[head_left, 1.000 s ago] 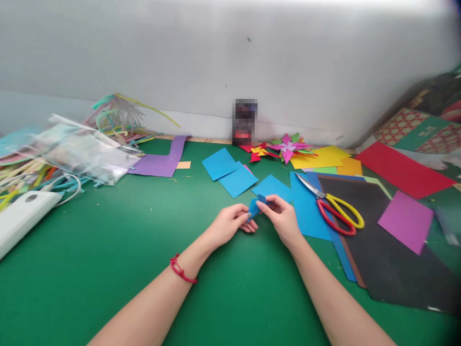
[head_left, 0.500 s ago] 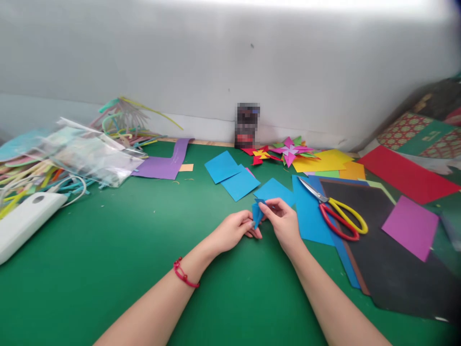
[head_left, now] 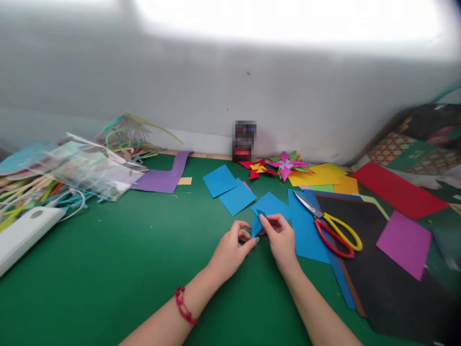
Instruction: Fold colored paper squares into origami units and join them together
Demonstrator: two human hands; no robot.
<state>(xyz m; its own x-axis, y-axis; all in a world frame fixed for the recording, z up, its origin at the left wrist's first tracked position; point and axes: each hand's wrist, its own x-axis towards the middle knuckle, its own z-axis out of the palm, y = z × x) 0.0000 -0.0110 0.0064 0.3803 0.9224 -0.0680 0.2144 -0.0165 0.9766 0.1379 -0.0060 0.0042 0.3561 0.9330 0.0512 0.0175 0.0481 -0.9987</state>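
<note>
Facing the worktop's (head_left: 108, 269) back edge, the right hand (head_left: 283, 241) pinches folded blue paper (head_left: 256, 227); left hand's (head_left: 229, 251) grip I cannot tell.

Folded blue paper (head_left: 256, 227): partly covered by right hand (head_left: 283, 239), creases too small to read. Right fingertips behind it out of sight. Can't tell if left hand (head_left: 230, 251) presses the lower tip or just sits beside it. Both forearms cut off at bottom edge. Blue square (head_left: 271, 203) behind the right hand: near corner hidden. Pink paper (head_left: 247, 185) mostly under another blue square (head_left: 236, 198). Print on purple strip (head_left: 158, 180) illegible. Dark upright object (head_left: 244, 141) pixelated, no ID. White device (head_left: 30, 235) cut by left edge. Patterned box (head_left: 391, 150) blurred, cropped right.
</note>
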